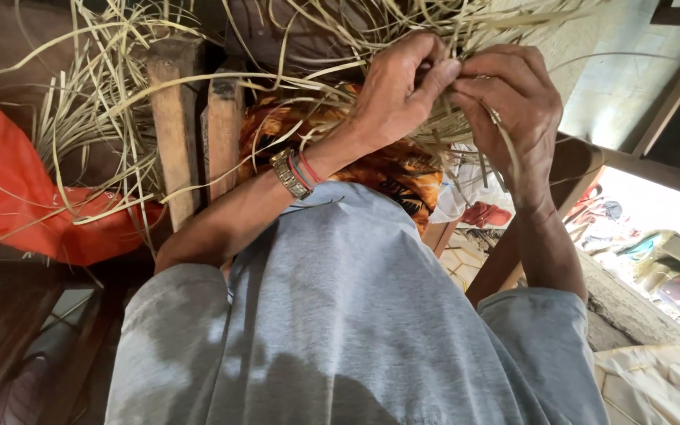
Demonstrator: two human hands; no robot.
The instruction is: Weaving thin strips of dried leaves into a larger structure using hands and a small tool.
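Note:
My left hand (399,90) and my right hand (513,102) meet at the top centre, fingertips together. Both pinch thin pale reed strips (466,59) that belong to a loose tangle of strips (112,102) spreading across the top and left. A single strip hangs down past my right palm. The left thumb presses against the right fingers. A metal wristwatch (289,173) and red bands sit on my left wrist. My grey shirt (356,315) fills the lower middle of the view.
Two upright wooden posts (173,126) (223,134) stand left of my left forearm. An orange cloth (9,189) lies at the left, and an orange patterned cloth (391,173) lies under my hands. Wooden beams (670,102) and red footwear (485,214) are at the right.

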